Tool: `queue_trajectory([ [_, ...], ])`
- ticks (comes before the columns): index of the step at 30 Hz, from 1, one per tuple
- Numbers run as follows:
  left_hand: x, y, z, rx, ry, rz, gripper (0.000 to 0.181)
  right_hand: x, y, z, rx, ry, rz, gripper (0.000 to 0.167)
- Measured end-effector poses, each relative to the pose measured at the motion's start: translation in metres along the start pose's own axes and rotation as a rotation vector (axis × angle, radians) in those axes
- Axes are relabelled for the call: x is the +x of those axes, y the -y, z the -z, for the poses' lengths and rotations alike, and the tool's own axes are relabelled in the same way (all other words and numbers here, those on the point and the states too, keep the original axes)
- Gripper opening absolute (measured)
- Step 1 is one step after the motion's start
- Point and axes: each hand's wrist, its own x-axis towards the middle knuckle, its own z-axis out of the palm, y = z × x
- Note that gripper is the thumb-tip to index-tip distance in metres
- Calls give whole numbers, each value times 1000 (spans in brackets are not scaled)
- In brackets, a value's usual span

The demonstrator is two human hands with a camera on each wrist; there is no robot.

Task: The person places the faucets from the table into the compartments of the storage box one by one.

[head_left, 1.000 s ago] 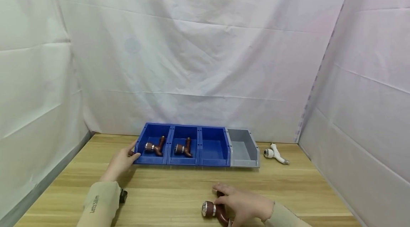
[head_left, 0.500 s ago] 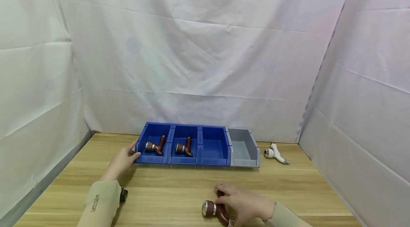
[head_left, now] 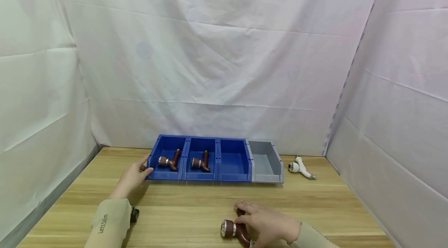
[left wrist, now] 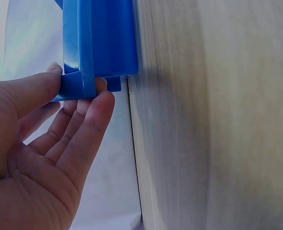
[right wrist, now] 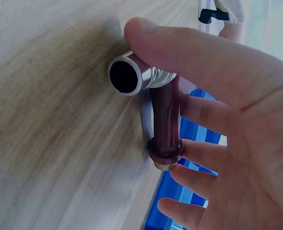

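My left hand [head_left: 131, 176] grips the left edge of the leftmost blue bin [head_left: 164, 175]. In the left wrist view its thumb lies on one side of the blue bin wall [left wrist: 86, 48], with fingertips on the other. My right hand [head_left: 269, 224] holds a brown faucet [head_left: 241, 235] low at the table's front. The right wrist view shows the thumb by the faucet's metal end [right wrist: 141, 74] and fingers along its brown body [right wrist: 166, 120]. One brown faucet [head_left: 173, 162] lies in the leftmost bin, another brown faucet [head_left: 202, 164] in the second.
A third blue bin [head_left: 234, 177] and a grey bin [head_left: 267, 178], with nothing visible inside, continue the row. Right of them a white faucet [head_left: 301, 168] lies on the wooden table [head_left: 182, 209]. White cloth [head_left: 224, 65] encloses the back and sides.
Both hands stay nearly still, the left at the bin edge and the right on the brown faucet. Only the head view shifts very slightly.
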Motion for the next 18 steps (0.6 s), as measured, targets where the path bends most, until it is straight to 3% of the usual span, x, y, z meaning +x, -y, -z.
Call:
queue_trajectory([
  [18, 1, 1, 0, -1, 8, 13, 61, 1, 1, -3, -23, -24, -12, 75],
])
